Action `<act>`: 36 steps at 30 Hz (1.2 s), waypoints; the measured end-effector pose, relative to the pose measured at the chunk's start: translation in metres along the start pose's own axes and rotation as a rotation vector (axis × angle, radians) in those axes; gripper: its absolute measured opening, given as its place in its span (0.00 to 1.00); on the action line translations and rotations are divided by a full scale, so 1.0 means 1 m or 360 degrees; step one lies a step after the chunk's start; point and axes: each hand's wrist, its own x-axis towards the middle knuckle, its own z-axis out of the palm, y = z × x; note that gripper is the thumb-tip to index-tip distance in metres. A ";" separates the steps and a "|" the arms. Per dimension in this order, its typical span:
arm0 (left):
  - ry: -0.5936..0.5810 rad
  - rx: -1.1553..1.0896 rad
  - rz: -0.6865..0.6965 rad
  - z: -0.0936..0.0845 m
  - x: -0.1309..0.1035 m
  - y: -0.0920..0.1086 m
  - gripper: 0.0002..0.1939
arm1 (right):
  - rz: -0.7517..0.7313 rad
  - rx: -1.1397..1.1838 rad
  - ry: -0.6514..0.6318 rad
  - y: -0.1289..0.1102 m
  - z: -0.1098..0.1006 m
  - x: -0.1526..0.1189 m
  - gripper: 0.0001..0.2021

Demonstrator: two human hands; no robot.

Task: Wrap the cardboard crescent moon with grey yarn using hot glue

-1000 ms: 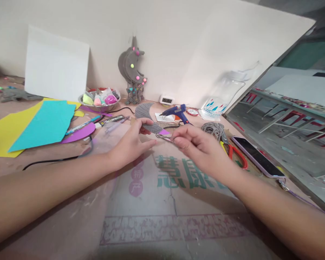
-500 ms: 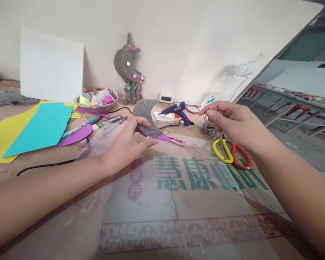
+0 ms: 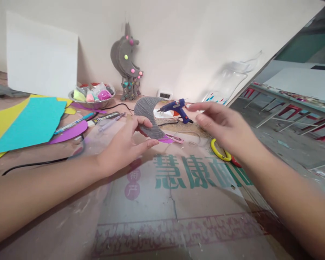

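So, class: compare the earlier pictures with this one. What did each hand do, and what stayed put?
The right hand left the crescent's tip, swung out to the right above the scissors, and now comes back toward the middle with fingers spread. The left hand stayed gripping the gray yarn-wrapped crescent, now tilted a little more upright. The glue gun lay unmoved.

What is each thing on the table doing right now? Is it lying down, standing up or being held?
grey moon shape: held up on edge by the left hand.
right hand: open, holding nothing.
glue gun: resting on the table.
scissors: lying flat, partly hidden.
finished moon decoration: standing against the wall.
metal bowl: upright, full.
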 end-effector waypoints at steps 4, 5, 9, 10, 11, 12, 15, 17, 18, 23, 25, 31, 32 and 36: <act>-0.0018 -0.0050 -0.0057 0.001 -0.001 0.002 0.16 | 0.0197 0.0782 -0.0647 -0.014 0.023 -0.012 0.24; -0.0024 -0.0083 -0.0094 0.001 -0.001 0.004 0.16 | 0.0242 0.0902 -0.0763 -0.013 0.027 -0.013 0.26; -0.0058 -0.0286 -0.0242 0.002 -0.001 0.008 0.16 | 0.0308 0.1048 -0.0910 -0.002 0.030 -0.011 0.24; -0.0060 -0.0334 -0.0282 0.002 -0.001 0.009 0.16 | 0.0313 0.1017 -0.0857 -0.001 0.030 -0.010 0.21; -0.0055 -0.0372 -0.0315 0.002 -0.001 0.009 0.15 | 0.0323 0.0978 -0.0779 0.001 0.030 -0.009 0.18; -0.0050 -0.0402 -0.0342 0.003 -0.001 0.010 0.15 | 0.0343 0.0944 -0.0692 0.001 0.030 -0.009 0.15; -0.0047 -0.0451 -0.0371 0.003 0.000 0.009 0.15 | 0.0431 0.0907 -0.0519 0.000 0.034 -0.010 0.13; -0.0058 -0.0458 -0.0372 0.003 -0.001 0.008 0.16 | 0.0458 0.0919 -0.0480 -0.001 0.039 -0.011 0.13; -0.0061 -0.0448 -0.0367 0.003 -0.001 0.008 0.16 | 0.0464 0.0918 -0.0464 -0.001 0.041 -0.012 0.13; -0.0085 -0.0384 -0.0313 0.003 0.000 0.007 0.16 | 0.0478 0.0913 -0.0389 0.000 0.047 -0.014 0.12; -0.0092 -0.0380 -0.0298 0.003 0.000 0.008 0.16 | 0.0477 0.0914 -0.0358 -0.001 0.048 -0.015 0.12; -0.0094 -0.0377 -0.0285 0.003 -0.001 0.006 0.16 | 0.0456 0.0890 -0.0268 0.000 0.051 -0.017 0.12; -0.0087 -0.0384 -0.0279 0.004 -0.001 0.006 0.16 | 0.0455 0.0903 -0.0254 0.000 0.051 -0.017 0.12; -0.0096 -0.0424 -0.0274 0.004 -0.001 0.005 0.16 | 0.0440 0.0960 -0.0185 0.000 0.052 -0.016 0.12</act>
